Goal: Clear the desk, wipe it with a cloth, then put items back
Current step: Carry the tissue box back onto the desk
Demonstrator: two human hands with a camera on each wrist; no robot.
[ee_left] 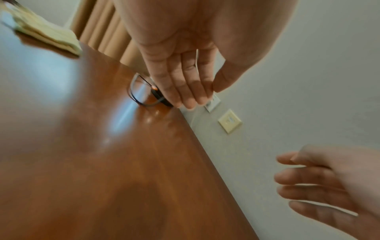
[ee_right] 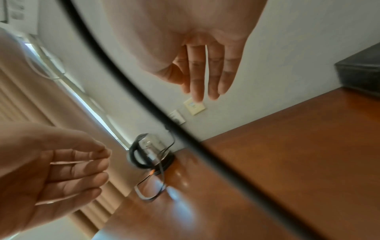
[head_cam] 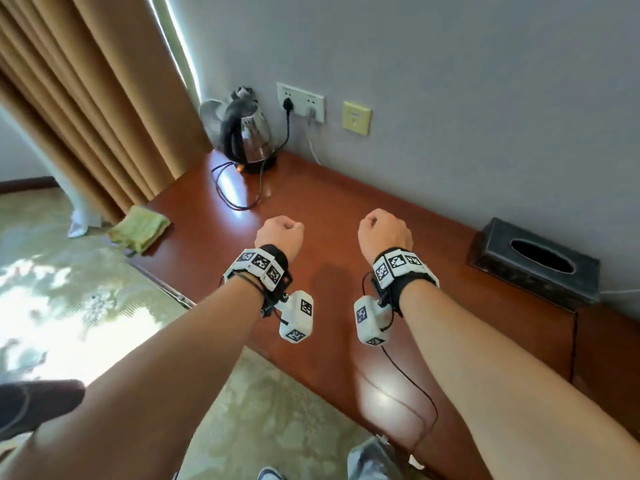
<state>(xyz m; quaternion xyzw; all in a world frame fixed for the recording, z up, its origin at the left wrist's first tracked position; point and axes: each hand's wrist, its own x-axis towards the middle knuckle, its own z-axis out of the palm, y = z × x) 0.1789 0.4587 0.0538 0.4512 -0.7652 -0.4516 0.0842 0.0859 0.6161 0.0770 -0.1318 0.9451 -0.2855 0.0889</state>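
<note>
Lying folded on the far left corner of the reddish-brown surface point(head_cam: 346, 209), the green cloth point(head_cam: 140, 227) overhangs the edge a little, next to the tan curtain point(head_cam: 86, 109). It sits well apart from both hands. A steel kettle point(head_cam: 247, 140) with a black handle stands on its base in the back corner against the grey wall, its black cord point(head_cam: 235, 192) looped loosely over the wood and plugged into the white socket plate point(head_cam: 300, 102). A yellowish wall plate point(head_cam: 356, 118) is mounted just right of that socket. At the right end, against the wall, rests a dark tissue box point(head_cam: 535, 263) with an oval opening on top.

The left hand point(head_cam: 280, 233) and the right hand point(head_cam: 382, 232) hover side by side above the middle of the surface, touching nothing. From the head view they look like loose fists, but both wrist views show the fingers point(ee_left: 185, 81) stretched out and relaxed, slightly spread, holding nothing. A thin black cable point(ee_right: 164, 116) crosses the right wrist view. Each wrist carries 1 strap with checkered marker blocks.
</note>
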